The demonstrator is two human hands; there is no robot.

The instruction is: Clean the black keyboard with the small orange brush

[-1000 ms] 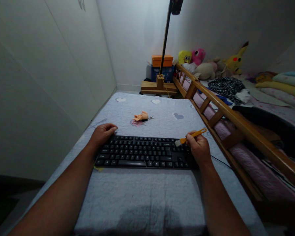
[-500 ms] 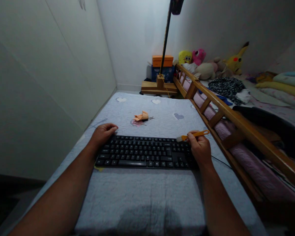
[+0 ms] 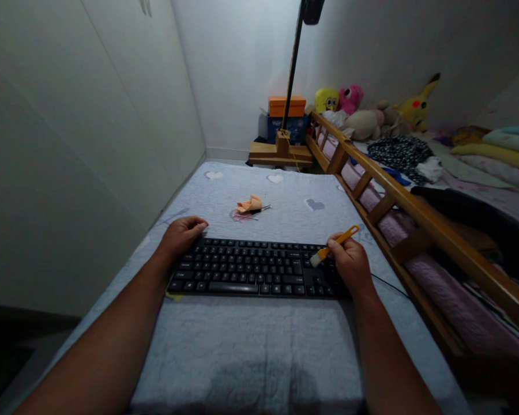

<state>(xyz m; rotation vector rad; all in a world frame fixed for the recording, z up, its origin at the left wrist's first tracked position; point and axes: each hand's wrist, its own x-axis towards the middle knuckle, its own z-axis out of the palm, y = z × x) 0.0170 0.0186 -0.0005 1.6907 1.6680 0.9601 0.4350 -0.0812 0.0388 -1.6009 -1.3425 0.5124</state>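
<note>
A black keyboard [image 3: 246, 268] lies flat across the bed-like surface in front of me. At its upper left corner, my left hand [image 3: 184, 233] is closed with thumb and fingers on the edge. My right hand [image 3: 349, 256], over the right end of the keys, pinches a small brush [image 3: 334, 248] with an orange handle and pale bristles. The bristles point down and left onto the keys near the right-hand section. Behind the keyboard sit a crumpled orange cloth [image 3: 249, 204] and thin metal sticks [image 3: 266, 207], whose exact kind I cannot tell.
A pale blue quilted cover [image 3: 251, 340] with heart patterns lies under everything. The keyboard's cable [image 3: 391, 284] runs off right towards a wooden bed rail [image 3: 398, 181]. Farther back stand a lamp pole [image 3: 290, 75] on a wooden base and an orange box [image 3: 286, 106].
My right hand has tilted the brush: its bristles moved down and nearer over the keys, and its handle end rose and shifted left. My left hand stays in place.
</note>
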